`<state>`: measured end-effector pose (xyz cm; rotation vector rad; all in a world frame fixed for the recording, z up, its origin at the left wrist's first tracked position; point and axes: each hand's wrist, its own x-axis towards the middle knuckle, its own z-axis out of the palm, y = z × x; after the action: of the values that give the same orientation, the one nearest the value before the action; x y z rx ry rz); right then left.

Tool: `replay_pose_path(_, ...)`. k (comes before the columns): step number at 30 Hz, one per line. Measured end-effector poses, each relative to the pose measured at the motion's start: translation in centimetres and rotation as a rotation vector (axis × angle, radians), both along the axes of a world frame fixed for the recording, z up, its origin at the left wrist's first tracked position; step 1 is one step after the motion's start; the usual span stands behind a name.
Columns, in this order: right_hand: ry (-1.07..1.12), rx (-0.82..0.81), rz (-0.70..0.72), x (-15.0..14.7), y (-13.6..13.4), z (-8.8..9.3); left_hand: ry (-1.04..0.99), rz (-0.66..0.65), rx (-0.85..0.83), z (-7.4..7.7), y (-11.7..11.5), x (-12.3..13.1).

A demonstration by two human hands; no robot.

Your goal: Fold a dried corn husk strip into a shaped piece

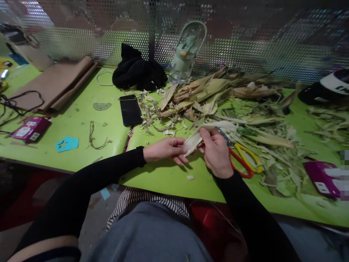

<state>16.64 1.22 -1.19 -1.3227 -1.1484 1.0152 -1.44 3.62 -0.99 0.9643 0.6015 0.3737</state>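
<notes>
Both hands hold one pale strip of corn husk (200, 134) over the green table (81, 123). My left hand (166, 149) pinches the strip's lower end with fingers closed. My right hand (215, 151) grips it higher up, thumb on top. Red-and-yellow scissors (245, 158) lie just right of my right hand. A heap of corn husks (215, 92) lies behind the hands.
A black phone (130, 110) lies left of the husks, with a black cloth (139, 71) and a pale green bottle (187, 51) at the back by a perforated screen. Brown paper (54, 83), purple boxes (31, 128) (323, 178), a blue paper cutout (67, 143) and cables lie around.
</notes>
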Motion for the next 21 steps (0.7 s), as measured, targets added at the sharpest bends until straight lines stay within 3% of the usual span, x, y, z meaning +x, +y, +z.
replay_pose_path(4,-0.108,-0.050,0.109,0.1,-0.1,0.0,-0.059,0.143,-0.078,-0.3,0.1,0.3)
replay_pose_path(8,-0.020,-0.063,0.163,0.4,0.3,-0.5,-0.046,0.280,-0.144,0.3,0.3,0.2)
replay_pose_path(15,0.064,-0.097,0.117,0.5,0.8,0.0,-0.043,0.276,-0.266,1.5,-0.2,0.4)
replay_pose_path(21,-0.062,-0.038,0.036,0.6,0.7,0.0,-0.033,0.273,-0.278,1.4,-0.1,0.4)
